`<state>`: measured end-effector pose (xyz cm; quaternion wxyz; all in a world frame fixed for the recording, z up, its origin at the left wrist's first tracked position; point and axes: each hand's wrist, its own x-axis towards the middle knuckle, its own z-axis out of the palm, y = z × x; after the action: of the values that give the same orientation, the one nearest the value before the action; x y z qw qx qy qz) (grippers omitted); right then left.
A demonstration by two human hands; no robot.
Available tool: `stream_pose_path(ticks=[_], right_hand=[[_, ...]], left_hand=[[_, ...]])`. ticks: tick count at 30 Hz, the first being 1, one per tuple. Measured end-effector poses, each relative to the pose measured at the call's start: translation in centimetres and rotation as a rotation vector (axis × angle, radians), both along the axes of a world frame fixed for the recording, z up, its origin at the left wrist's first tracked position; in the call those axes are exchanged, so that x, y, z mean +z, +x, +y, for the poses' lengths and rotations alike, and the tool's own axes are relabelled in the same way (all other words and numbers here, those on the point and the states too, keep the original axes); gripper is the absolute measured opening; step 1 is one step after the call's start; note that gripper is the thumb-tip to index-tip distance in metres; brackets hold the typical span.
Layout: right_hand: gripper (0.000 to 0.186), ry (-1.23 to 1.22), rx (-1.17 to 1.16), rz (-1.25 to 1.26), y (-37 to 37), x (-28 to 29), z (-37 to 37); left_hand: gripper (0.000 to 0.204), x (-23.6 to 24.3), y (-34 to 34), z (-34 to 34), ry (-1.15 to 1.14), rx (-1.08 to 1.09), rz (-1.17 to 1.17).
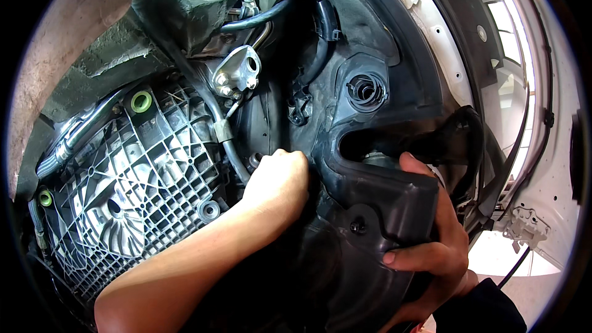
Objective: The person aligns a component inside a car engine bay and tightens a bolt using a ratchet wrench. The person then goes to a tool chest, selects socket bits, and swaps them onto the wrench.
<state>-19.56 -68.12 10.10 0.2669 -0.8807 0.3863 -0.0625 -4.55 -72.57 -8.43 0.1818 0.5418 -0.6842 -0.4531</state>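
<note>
My left hand (277, 184) is closed in a fist, its back toward me, low in the dark gap between a metal grid-ribbed cover and a black plastic trim panel (382, 194). Whatever its fingers hold, if anything, is hidden behind the hand. Just left of it run a dark hose (233, 157) and a small round dark fitting (254, 160). At the right, my right hand (447, 240) grips the outer edge of the panel. Its thumb presses the near face, and a finger reaches over the top beside the panel's deep recess.
A ribbed round opening (367, 91) sits in the panel's upper part. A silver metal bracket (237, 73) with a bolt stands above the hose. The grid-ribbed cover (148, 179) fills the left. White bodywork (542, 148) borders the far right, with a metal latch or hinge (527, 228).
</note>
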Motion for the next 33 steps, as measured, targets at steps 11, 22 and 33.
stream_pose_path(ticks=[11,22,33], right_hand=[[0.067,-0.016,-0.042,0.004,0.7,0.1,0.4],[0.07,0.002,-0.046,-0.005,0.7,0.1,0.4],[0.071,-0.021,-0.037,-0.001,0.7,0.1,0.3]], left_hand=[[0.011,-0.9,0.2,0.1,-0.086,-0.013,0.072],[0.014,-1.2,0.2,-0.1,-0.064,-0.023,0.084],[0.019,-0.1,0.3,-0.3,0.089,-0.011,0.019]])
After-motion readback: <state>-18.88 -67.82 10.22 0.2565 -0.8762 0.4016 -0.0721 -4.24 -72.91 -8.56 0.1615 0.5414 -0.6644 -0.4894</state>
